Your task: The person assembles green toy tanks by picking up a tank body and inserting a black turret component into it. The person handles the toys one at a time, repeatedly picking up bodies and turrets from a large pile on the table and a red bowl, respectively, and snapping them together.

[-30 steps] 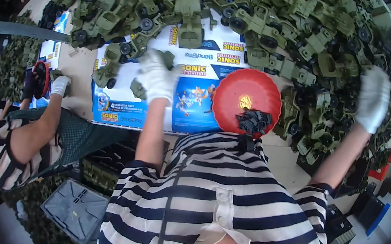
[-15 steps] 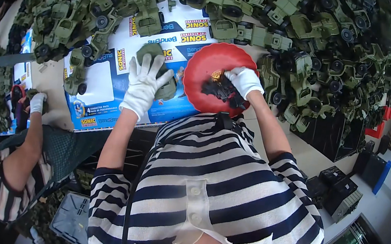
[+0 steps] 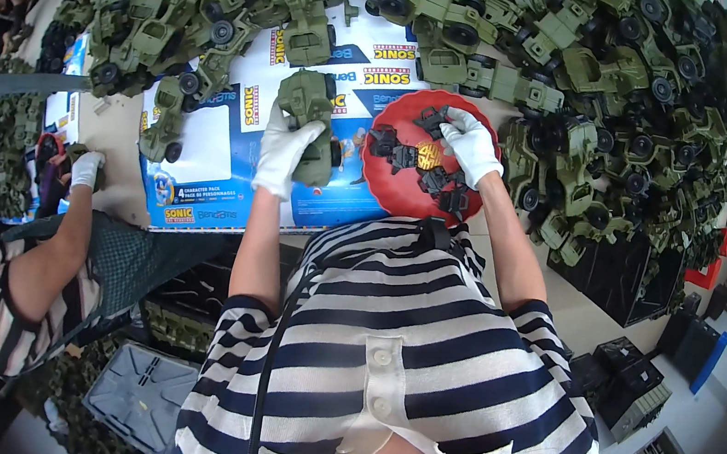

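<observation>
My left hand [image 3: 288, 153], in a white glove, is closed around the near end of an olive-green toy jeep [image 3: 309, 100] with black wheels, which rests on a printed cardboard sheet [image 3: 202, 188]. My right hand [image 3: 472, 146], also gloved in white, pinches a small black plastic part [image 3: 431, 123] above a red scalloped dish [image 3: 380, 191]. Several more black plastic parts [image 3: 436, 181] lie in the dish, around a yellow patterned spot on its bottom.
Piles of green toy jeeps [image 3: 595, 69] cover the table's far side and right. A grey metal bar [image 3: 20, 91] juts in at left. There a co-worker's gloved hand [image 3: 85, 168] works beside me. Black crates [image 3: 632, 367] stand low at the right, a grey bin [image 3: 140, 395] low at left.
My left hand has gone from spread fingers over the toy jeep to a grip on its near end. My right hand has lifted a black part out of the cluster in the dish.
</observation>
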Action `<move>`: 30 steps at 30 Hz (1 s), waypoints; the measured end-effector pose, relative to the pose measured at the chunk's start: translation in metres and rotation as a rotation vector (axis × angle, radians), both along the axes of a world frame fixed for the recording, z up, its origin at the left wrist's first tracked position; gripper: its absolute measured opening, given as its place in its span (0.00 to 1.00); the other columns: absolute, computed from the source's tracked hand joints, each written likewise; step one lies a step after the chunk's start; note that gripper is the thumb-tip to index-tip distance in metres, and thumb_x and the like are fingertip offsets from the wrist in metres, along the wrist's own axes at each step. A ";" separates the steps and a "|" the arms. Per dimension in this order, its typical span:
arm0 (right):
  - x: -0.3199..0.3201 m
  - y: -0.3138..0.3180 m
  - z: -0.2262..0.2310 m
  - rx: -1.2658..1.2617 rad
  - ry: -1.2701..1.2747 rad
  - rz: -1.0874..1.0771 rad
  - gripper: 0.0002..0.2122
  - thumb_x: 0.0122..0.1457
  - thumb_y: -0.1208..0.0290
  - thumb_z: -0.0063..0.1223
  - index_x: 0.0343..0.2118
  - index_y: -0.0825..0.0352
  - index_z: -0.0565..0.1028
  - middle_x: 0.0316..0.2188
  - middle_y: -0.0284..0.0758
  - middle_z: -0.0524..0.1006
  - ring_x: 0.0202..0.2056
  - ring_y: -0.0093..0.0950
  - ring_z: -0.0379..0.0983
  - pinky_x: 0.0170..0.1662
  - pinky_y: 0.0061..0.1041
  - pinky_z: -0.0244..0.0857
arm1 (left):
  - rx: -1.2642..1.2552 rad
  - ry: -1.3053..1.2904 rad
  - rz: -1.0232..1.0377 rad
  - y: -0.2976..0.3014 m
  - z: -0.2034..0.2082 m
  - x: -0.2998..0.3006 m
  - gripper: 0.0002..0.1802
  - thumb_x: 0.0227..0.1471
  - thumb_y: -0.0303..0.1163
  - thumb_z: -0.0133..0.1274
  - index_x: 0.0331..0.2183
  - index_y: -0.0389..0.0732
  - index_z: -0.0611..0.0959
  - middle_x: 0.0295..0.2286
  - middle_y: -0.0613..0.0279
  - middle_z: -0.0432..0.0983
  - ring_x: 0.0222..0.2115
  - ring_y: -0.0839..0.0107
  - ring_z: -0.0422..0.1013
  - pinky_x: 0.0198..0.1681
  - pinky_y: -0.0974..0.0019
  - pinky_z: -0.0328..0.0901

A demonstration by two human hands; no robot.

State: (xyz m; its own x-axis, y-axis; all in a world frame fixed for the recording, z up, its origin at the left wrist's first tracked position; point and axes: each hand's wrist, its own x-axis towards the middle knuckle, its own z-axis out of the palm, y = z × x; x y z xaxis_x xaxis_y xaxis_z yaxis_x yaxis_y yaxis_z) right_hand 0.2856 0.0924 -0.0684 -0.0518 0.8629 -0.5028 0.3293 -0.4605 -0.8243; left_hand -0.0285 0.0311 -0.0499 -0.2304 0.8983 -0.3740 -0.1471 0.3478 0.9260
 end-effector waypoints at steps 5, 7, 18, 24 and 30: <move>-0.036 -0.004 0.078 0.109 0.151 0.066 0.20 0.62 0.74 0.53 0.57 0.74 0.68 0.48 0.38 0.75 0.40 0.20 0.73 0.40 0.21 0.69 | 0.009 -0.223 -0.381 -0.026 0.089 0.009 0.44 0.45 0.25 0.63 0.63 0.39 0.62 0.46 0.59 0.76 0.42 0.74 0.72 0.48 0.68 0.68; -0.052 -0.006 0.088 0.375 0.103 0.159 0.21 0.62 0.72 0.54 0.56 0.73 0.68 0.49 0.36 0.74 0.41 0.19 0.69 0.45 0.22 0.66 | -0.042 -0.277 -0.509 -0.031 0.106 0.022 0.46 0.45 0.27 0.64 0.63 0.36 0.61 0.50 0.58 0.72 0.47 0.72 0.69 0.55 0.67 0.62; -0.008 -0.013 0.129 -0.020 0.523 0.319 0.21 0.60 0.73 0.56 0.57 0.70 0.70 0.54 0.36 0.73 0.38 0.18 0.71 0.37 0.17 0.65 | -0.054 -0.179 -0.610 -0.032 0.116 0.054 0.49 0.47 0.33 0.65 0.63 0.31 0.57 0.44 0.57 0.74 0.44 0.75 0.69 0.49 0.72 0.64; 0.006 -0.013 0.110 -0.013 0.691 0.311 0.27 0.57 0.71 0.60 0.60 0.72 0.66 0.56 0.37 0.72 0.53 0.23 0.69 0.53 0.22 0.66 | -0.142 -0.210 -0.599 -0.032 0.133 0.056 0.47 0.48 0.33 0.64 0.63 0.32 0.58 0.42 0.57 0.74 0.41 0.74 0.71 0.46 0.72 0.66; 0.005 -0.019 0.091 -0.068 0.848 0.304 0.26 0.59 0.74 0.58 0.60 0.71 0.65 0.58 0.38 0.70 0.58 0.26 0.66 0.61 0.26 0.58 | -0.195 -0.303 -0.587 -0.029 0.140 0.060 0.41 0.49 0.35 0.64 0.60 0.33 0.65 0.41 0.57 0.74 0.41 0.73 0.72 0.45 0.71 0.66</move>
